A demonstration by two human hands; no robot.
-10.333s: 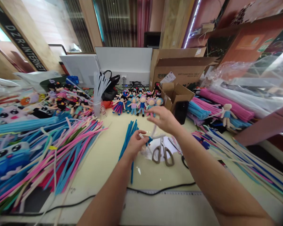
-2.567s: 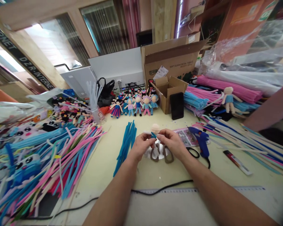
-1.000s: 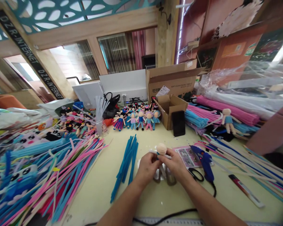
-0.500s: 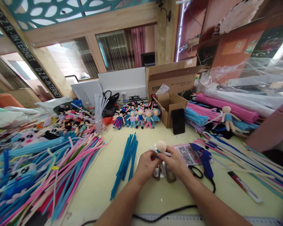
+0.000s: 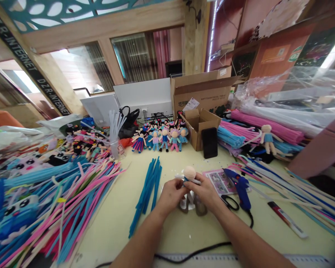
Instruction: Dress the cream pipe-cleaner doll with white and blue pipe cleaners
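Between both hands, at the middle of the table, is a small doll [image 5: 189, 172] with a round cream head, pale arms out to the sides and a bit of blue at the neck. My left hand [image 5: 173, 193] pinches its body from the left. From the right, my right hand [image 5: 203, 190] closes on it too, thumb near the other thumb. Much of the body is hidden by the fingers. Under the hands lie scissors [image 5: 200, 209] with greyish handles. Left of them is a bunch of blue pipe cleaners [image 5: 147, 193].
A blue glue gun [image 5: 242, 190], a black-handled tool [image 5: 231, 203] and a red-and-white cutter-like stick [image 5: 287, 219] lie at right. A black phone [image 5: 209, 143] leans on a cardboard box [image 5: 201, 124]. Finished dolls [image 5: 164, 139] stand behind; pipe cleaner piles [image 5: 80, 201] flank the table.
Both hands stay on the doll, with only slight finger movement at its body. The whole view has shifted a little.
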